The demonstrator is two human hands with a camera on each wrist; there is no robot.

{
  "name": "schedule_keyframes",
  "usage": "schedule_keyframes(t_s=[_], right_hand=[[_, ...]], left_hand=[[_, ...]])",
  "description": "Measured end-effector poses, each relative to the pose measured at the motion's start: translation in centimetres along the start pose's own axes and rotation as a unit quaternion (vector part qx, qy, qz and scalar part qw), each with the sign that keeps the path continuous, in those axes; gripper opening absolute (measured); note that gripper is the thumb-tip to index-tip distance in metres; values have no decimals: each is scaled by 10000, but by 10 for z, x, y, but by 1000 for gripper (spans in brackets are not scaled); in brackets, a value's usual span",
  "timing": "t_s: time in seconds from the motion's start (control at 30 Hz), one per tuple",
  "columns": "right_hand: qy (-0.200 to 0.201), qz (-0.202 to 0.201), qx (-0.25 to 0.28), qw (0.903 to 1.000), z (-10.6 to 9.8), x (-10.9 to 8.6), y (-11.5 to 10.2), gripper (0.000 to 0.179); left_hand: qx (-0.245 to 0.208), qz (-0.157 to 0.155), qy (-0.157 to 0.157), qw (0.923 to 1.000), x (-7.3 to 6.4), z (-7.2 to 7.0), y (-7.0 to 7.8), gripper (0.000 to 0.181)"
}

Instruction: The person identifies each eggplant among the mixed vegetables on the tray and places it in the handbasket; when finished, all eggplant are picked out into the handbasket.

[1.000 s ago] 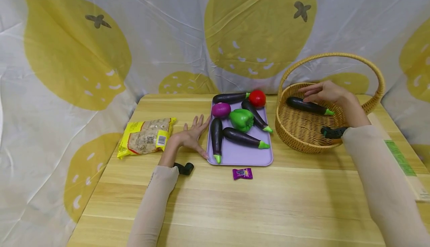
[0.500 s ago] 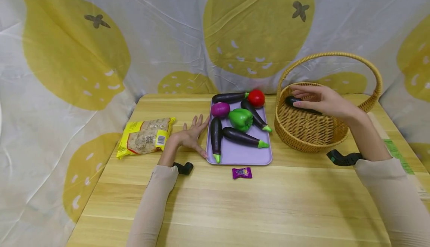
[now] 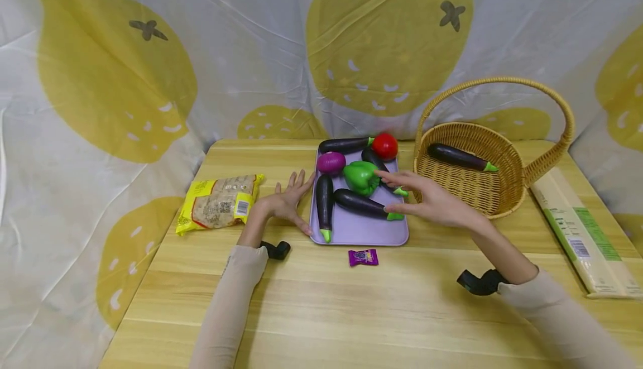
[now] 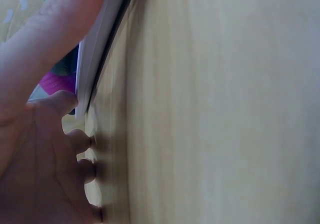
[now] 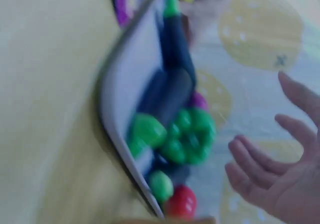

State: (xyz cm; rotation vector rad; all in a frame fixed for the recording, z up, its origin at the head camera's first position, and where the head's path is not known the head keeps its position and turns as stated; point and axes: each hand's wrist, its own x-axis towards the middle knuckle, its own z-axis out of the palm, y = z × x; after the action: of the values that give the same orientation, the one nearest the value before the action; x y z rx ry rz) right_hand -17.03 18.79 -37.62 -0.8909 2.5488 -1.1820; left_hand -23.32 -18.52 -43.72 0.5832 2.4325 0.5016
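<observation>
My left hand (image 3: 286, 204) has its fingers spread and touches the left edge of a lilac tray (image 3: 361, 236). Several eggplants (image 3: 324, 201) lie on that tray, with a green bell pepper (image 3: 360, 177), a purple onion (image 3: 331, 163) and a red tomato (image 3: 385, 146). Over the tray's right side is my right hand (image 3: 434, 201), fingers extended and holding nothing. Its fingertips are near the pepper and the green end of an eggplant; in the right wrist view (image 5: 272, 169) a gap shows between hand and vegetables. A wicker basket (image 3: 447, 207) on the right contains one eggplant (image 3: 456, 157).
A yellow bag of food (image 3: 218, 204) lies left of the left hand. A small purple wrapped candy (image 3: 363, 257) sits before the tray. On the far right lies a long flat package (image 3: 585, 235). The basket's tall handle (image 3: 494, 80) arches upward. A lemon-print cloth hangs behind.
My right hand has left the basket and moved left and toward the tray. The eggplant stays in the basket. My left hand has stayed at the tray's edge.
</observation>
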Motion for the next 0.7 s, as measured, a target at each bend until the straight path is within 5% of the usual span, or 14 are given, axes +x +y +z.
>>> schedule_keyframes(t_s=[0.3,0.7], right_hand=[[83,117,-134,9998,46,17,11,62],[338,425,-336,9980,63,28,14,58]], left_hand=[[4,29,21,10000,1,-1,0,152],[-24,19,18,10000,-2,0,2,152]])
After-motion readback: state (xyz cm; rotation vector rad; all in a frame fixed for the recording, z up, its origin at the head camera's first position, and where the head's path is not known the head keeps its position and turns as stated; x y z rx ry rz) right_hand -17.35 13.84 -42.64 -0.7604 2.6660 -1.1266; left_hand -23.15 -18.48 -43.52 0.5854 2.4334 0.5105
